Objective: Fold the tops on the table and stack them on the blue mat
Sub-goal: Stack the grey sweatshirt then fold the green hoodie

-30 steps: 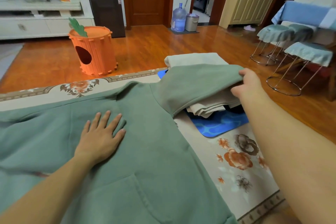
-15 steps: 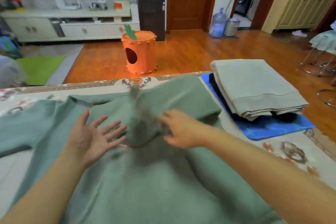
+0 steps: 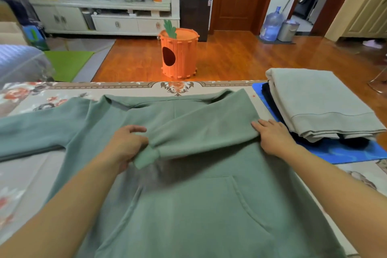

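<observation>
A: What lies nearest?
B: The hoodie [image 3: 188,205], spread front-up on the worktop [image 3: 25,184]. Its hem runs off the bottom edge, so the lower part is cut off, and the pocket area is blurred.

A: And the hands?
B: The left hand [image 3: 125,146] has its fingers curled round the cuff [image 3: 146,158] of the sleeve [image 3: 201,132] folded across the chest. The right hand [image 3: 272,136] lies flat with straight fingers on the fold at the hoodie's right edge, gripping nothing.

A: The other sleeve?
B: It stretches left and is cut off by the frame edge.

A: Farther out?
B: Just right of the hoodie sits the mat [image 3: 345,153], mostly hidden by a stack. A folded grey top [image 3: 318,98] is uppermost; something dark [image 3: 270,98] beneath it I can't make out.

A: Beyond the worktop?
B: An orange bin [image 3: 180,56] on the floor, a water jug [image 3: 272,25] by the door.
</observation>
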Demonstrator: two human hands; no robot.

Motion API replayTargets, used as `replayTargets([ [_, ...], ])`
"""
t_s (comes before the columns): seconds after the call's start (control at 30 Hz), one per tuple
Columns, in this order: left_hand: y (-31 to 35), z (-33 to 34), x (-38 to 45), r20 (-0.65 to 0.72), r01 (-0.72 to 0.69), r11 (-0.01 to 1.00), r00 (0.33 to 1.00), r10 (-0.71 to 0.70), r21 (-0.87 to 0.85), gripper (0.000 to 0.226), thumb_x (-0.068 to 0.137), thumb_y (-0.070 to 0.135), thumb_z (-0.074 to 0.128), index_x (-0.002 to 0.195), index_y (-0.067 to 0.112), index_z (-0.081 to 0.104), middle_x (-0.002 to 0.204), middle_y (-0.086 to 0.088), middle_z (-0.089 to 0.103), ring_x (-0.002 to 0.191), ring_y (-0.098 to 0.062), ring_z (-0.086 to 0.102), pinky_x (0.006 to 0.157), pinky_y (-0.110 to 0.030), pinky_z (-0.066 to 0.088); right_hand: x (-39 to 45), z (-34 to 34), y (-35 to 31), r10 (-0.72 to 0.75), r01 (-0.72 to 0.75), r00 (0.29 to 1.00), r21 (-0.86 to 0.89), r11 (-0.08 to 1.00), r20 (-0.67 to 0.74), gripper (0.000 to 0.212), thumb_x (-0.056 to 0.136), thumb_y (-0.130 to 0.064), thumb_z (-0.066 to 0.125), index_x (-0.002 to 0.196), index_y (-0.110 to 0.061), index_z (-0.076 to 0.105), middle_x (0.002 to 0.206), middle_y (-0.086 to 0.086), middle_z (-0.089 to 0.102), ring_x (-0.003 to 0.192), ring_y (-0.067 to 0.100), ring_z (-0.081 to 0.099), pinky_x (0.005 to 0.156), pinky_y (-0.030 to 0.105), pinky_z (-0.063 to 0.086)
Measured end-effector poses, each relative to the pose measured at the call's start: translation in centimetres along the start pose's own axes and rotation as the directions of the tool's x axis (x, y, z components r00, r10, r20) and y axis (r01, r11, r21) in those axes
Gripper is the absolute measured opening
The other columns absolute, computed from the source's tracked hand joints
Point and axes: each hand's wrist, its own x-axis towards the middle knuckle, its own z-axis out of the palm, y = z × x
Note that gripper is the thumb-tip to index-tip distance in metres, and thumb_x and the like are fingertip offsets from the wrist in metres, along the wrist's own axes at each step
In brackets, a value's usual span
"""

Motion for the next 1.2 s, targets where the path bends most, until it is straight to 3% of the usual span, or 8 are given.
replayTargets([
  [0.13,-2.5,-0.4,0.9,0.012,-0.184,0.572,0.956,0.292,0.799,0.033,0.082,0.015,0.060,0.113,0.017,0.071,0.111,-0.018,0.066,0.102,-0.038,0.061,0.089,-0.040,0.050,1.9,-1.4,-0.6,0.068,-0.063,0.988,0.039,0.997,-0.138,0.045,0.087,-0.013,0.046,0.124,-0.027,0.068,0.119,0.001,0.062,0.109,0.032,0.054,0.093,0.038,0.047],
  [0.23,-3.1,2.5,1.7,0.182,-0.447,0.359,0.796,0.577,0.819,0.047,0.088,0.043,0.046,0.120,0.020,0.072,0.126,-0.018,0.063,0.116,-0.040,0.056,0.102,-0.043,0.041,5.2,-3.9,-3.1,0.174,-0.089,0.962,0.361,0.928,-0.212,0.039,0.088,-0.004,0.048,0.120,-0.008,0.069,0.133,0.011,0.060,0.122,0.036,0.052,0.101,0.043,0.047],
  [0.3,-3.6,4.4,1.7,0.345,-0.547,0.262,0.763,0.546,0.795,0.062,0.094,0.059,0.029,0.140,0.031,0.058,0.152,-0.012,0.048,0.140,-0.035,0.041,0.119,-0.043,0.029,7.8,-4.8,-4.7,0.140,-0.025,0.969,0.480,0.877,-0.205,0.048,0.095,-0.010,0.045,0.142,-0.007,0.051,0.152,0.014,0.043,0.140,0.035,0.038,0.115,0.043,0.033],
  [0.43,-5.8,4.7,2.2,0.426,-0.535,0.267,0.824,0.374,0.801,0.073,0.090,0.070,0.005,0.159,0.046,0.011,0.170,0.009,0.005,0.157,-0.015,-0.002,0.127,-0.036,-0.002,11.9,-3.0,-5.4,0.070,-0.053,0.997,0.366,0.929,-0.032,0.065,0.104,-0.052,0.024,0.161,-0.024,0.008,0.169,0.004,0.001,0.155,0.030,-0.001,0.122,0.049,0.003],
  [0.6,-5.7,4.8,1.9,0.410,-0.546,0.257,0.803,0.433,0.797,0.067,0.093,0.067,0.010,0.158,0.049,0.007,0.170,0.010,0.000,0.156,-0.014,-0.005,0.127,-0.035,-0.002,13.3,0.0,-4.6,0.062,-0.107,0.989,0.353,0.929,0.137,0.070,0.099,-0.065,0.013,0.160,-0.032,0.002,0.168,-0.005,-0.011,0.154,0.025,-0.011,0.123,0.053,0.001],
  [0.77,-6.0,4.4,1.6,0.473,-0.619,0.209,0.741,0.476,0.757,0.059,0.097,0.061,0.018,0.155,0.053,0.022,0.169,0.012,0.001,0.157,-0.016,-0.002,0.126,-0.039,0.001,12.6,0.6,-4.7,0.097,-0.082,0.995,0.310,0.947,-0.032,0.070,0.100,-0.059,0.015,0.160,-0.023,0.010,0.169,0.001,0.000,0.155,0.025,-0.003,0.124,0.051,0.004],
  [0.97,-5.6,4.6,1.5,0.482,-0.581,0.187,0.783,0.393,0.792,0.064,0.095,0.062,0.010,0.158,0.050,0.011,0.169,0.013,-0.001,0.156,-0.013,-0.004,0.127,-0.042,-0.001,12.9,-3.2,-5.5,0.106,-0.147,0.963,0.154,0.977,0.247,0.068,0.104,-0.054,0.012,0.161,-0.020,0.001,0.169,0.001,-0.008,0.155,0.027,-0.008,0.122,0.055,-0.004],
  [1.2,-5.2,3.5,1.7,0.530,-0.622,0.238,0.771,0.353,0.746,0.063,0.098,0.062,0.023,0.158,0.041,0.021,0.170,0.002,0.009,0.157,-0.022,0.004,0.126,-0.048,0.002,7.5,-8.4,-22.6,-0.334,0.375,0.923,0.251,0.892,-0.193,0.059,0.105,-0.044,0.035,0.157,-0.020,0.026,0.166,0.010,0.018,0.152,0.031,0.015,0.123,0.047,0.014],
])
